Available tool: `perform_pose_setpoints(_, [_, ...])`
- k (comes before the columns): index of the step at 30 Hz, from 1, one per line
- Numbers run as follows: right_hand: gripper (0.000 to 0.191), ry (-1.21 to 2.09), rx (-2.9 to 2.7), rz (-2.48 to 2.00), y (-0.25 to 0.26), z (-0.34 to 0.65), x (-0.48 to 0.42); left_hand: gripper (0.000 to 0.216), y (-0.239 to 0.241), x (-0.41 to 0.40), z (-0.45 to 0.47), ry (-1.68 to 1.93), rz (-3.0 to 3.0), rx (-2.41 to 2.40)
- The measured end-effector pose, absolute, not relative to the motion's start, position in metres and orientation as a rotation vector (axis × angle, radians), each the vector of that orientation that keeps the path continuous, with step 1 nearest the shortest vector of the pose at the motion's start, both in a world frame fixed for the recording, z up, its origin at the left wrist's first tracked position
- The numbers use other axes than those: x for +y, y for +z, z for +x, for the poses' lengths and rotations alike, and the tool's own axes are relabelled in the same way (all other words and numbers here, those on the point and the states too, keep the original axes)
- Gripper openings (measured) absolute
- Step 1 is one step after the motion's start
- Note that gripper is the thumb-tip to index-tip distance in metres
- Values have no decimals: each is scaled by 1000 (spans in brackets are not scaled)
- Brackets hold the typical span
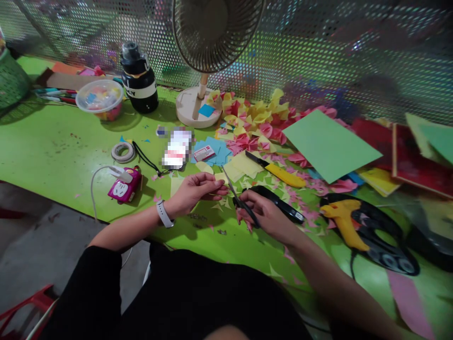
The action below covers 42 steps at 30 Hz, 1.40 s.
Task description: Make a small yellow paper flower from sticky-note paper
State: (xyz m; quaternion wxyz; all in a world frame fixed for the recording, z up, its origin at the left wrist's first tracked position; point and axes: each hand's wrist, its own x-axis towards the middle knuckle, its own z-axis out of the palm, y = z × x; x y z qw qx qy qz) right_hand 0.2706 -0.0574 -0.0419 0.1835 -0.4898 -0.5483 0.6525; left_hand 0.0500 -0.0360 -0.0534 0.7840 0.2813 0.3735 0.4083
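My left hand [198, 191], with a white watch band at the wrist, pinches a small pale yellow paper piece [221, 178] between closed fingers. My right hand [265, 215] grips black-handled scissors [238, 197], whose blades point up toward that paper piece. Both hands hover just above the green table [60, 151], over scattered yellow and pink paper offcuts.
A yellow utility knife [279, 172], a green paper sheet [329, 144], piles of folded pink and yellow papers [255, 120], a yellow glue gun [345, 222], a fan [205, 42], a black bottle [139, 80], a plastic tub [100, 98], a tape roll [122, 152] and a pink device [124, 185] lie around.
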Motion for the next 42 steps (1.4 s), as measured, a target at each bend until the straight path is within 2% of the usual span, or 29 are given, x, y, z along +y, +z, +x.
perform_pose_setpoints(23, [45, 1724, -1631, -1479, -32, 268, -61, 23, -52, -35, 49, 891, 594, 835])
perform_pose_setpoints(33, [46, 1759, -1630, -1454, -28, 269, -58, 36, -57, -33, 47, 865, 724, 843])
perform_pose_setpoints(42, [41, 1811, -1580, -1443, -32, 272, -58, 36, -58, -35, 47, 867, 771, 798])
